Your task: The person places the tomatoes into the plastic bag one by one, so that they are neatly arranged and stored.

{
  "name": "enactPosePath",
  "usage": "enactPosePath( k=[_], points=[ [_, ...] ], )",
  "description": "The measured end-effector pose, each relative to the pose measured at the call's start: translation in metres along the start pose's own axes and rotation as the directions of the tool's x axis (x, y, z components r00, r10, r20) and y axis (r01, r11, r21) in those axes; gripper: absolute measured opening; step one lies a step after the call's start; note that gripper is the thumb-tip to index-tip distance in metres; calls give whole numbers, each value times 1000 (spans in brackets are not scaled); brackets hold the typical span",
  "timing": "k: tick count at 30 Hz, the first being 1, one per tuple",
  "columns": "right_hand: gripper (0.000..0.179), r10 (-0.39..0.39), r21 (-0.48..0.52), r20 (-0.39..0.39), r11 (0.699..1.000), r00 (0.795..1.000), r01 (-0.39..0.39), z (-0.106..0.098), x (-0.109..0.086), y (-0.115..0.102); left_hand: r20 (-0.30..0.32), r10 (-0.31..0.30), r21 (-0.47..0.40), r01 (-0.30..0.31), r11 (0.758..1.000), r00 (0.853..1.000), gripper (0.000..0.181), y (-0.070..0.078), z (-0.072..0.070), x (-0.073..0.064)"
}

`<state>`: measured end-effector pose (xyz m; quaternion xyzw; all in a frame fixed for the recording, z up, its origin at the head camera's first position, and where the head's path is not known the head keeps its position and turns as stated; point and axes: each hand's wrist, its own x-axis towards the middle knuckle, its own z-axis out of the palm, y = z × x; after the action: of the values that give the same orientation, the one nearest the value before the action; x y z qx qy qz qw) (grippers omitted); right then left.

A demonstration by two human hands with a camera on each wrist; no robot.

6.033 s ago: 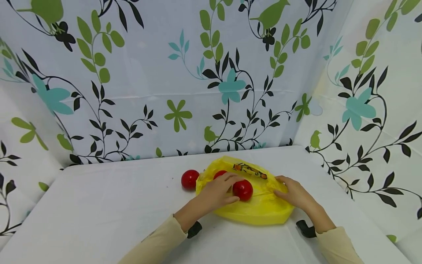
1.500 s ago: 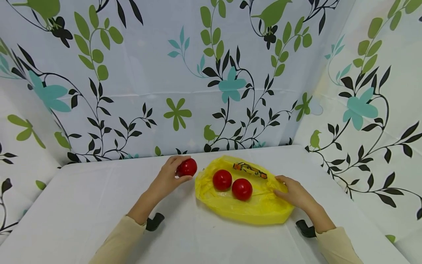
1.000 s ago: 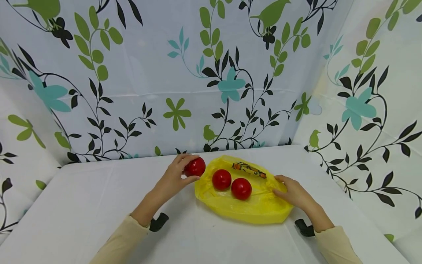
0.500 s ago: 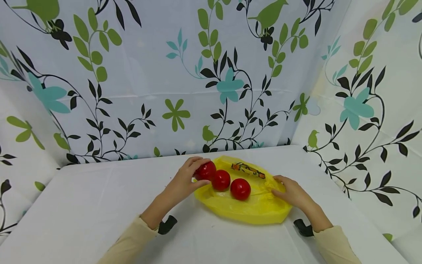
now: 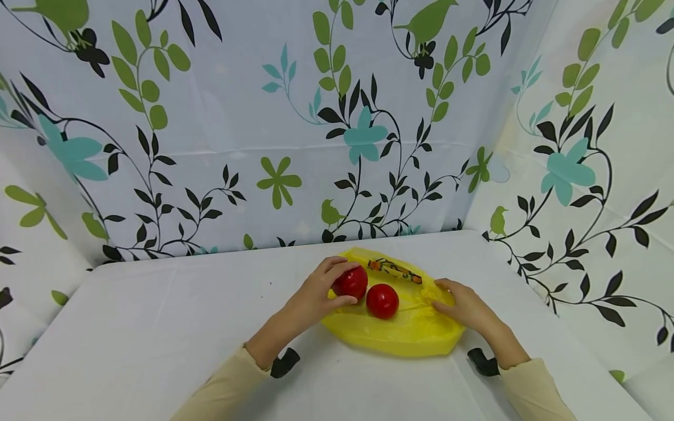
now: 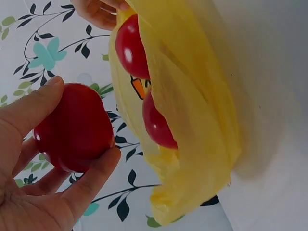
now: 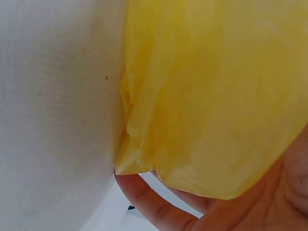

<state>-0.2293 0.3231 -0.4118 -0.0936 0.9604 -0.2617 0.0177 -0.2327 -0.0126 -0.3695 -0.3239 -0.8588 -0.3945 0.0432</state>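
Note:
My left hand (image 5: pixel 317 295) holds a shiny round red fruit (image 6: pixel 77 127) between thumb and fingers, over the left side of the opening of a yellow plastic bag (image 5: pixel 405 336). In the left wrist view two more red fruits show inside the bag: an upper one (image 6: pixel 132 45) and a lower one (image 6: pixel 159 120). The head view shows just one of these, the right-hand fruit (image 5: pixel 382 301); the other is hidden behind the held one. My right hand (image 5: pixel 468 307) grips the bag's crumpled right edge, its fingers (image 7: pixel 156 204) partly covered by the yellow plastic.
The bag lies on a white table (image 5: pixel 158 339). Behind and beside it hangs a white cloth (image 5: pixel 226 117) printed with leaves, birds and flowers. A black wrist camera mount (image 5: pixel 285 362) shows under the left wrist, another black mount (image 5: pixel 482 361) under the right.
The left hand came out of the bag's mouth, took the red fruit from the table left of the bag, lifted it and carried it right over the opening. The right hand keeps its grip.

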Motion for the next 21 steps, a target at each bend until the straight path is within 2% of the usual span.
enactPosePath(
  k=[11, 21],
  points=[
    [51, -1, -5, -6, 1000, 1000, 1, 0, 1, 0, 30, 77, 10, -77, 997, 997, 61, 12, 11, 10],
    [52, -9, 8, -2, 1000, 1000, 9, -1, 0, 1, 81, 90, 10, -91, 996, 993, 60, 25, 29, 19]
  ],
)
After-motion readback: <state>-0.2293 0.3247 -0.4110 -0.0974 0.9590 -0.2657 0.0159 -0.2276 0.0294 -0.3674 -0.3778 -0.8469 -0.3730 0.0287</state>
